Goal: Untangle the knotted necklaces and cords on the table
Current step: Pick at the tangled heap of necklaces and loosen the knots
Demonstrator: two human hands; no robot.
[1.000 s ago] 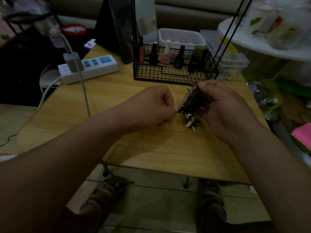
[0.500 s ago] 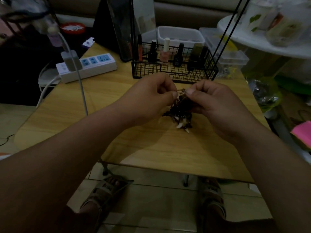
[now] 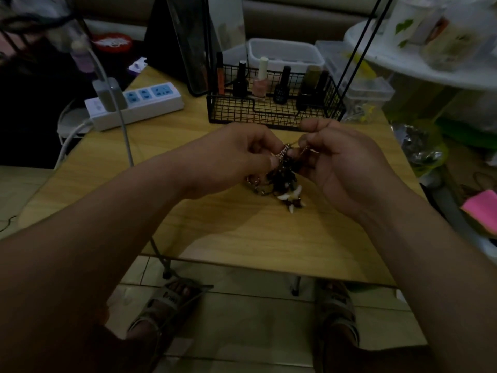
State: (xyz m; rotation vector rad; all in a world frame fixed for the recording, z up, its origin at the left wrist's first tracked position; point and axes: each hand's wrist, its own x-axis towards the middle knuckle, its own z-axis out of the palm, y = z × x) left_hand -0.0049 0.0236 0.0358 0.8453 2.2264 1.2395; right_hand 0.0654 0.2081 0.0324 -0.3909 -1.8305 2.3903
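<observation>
Fingers [image 3: 273,160] pinching knotted necklaces [image 3: 283,177], wooden table [image 3: 242,232] beneath

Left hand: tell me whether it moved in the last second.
Yes. The left hand shifted slightly forward, toward the black wire basket; its knuckles now reach the basket's near edge in view.

Dark necklace tangle [image 3: 282,176], white pendants [image 3: 291,195]
</observation>
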